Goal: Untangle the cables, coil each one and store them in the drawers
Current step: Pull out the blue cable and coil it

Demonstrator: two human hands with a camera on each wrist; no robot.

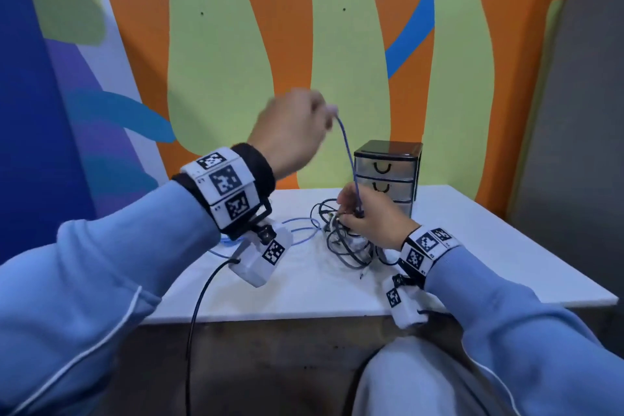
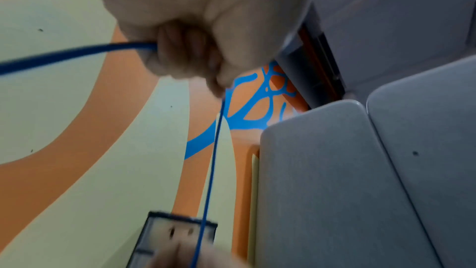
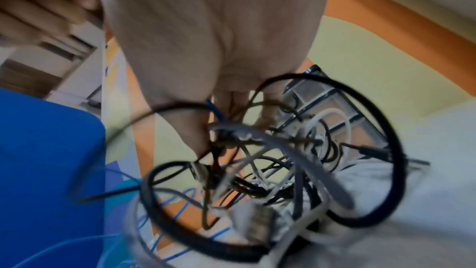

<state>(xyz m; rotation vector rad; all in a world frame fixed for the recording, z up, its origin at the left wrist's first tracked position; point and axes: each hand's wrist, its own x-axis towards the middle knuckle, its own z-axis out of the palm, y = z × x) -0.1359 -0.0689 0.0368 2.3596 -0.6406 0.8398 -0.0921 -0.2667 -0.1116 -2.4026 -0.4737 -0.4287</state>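
Note:
My left hand [image 1: 329, 111] is raised above the table and pinches a blue cable [image 1: 347, 152]. The cable runs taut down to my right hand [image 1: 351, 213], which grips a tangle of black, grey and white cables [image 1: 344, 246] just above the table. More of the blue cable lies in loose loops [image 1: 304, 230] to the tangle's left. In the left wrist view the blue cable [image 2: 213, 160] passes through my curled fingers [image 2: 185, 52]. The right wrist view shows the tangle [image 3: 257, 160] hanging under my palm [image 3: 206, 38].
A small black drawer unit [image 1: 385, 176] with three closed clear drawers stands just behind my right hand, on the white table [image 1: 472, 246]. A painted wall rises behind the table. A black lead [image 1: 199, 307] hangs off the near table edge. My knee [image 1: 422, 382] is below.

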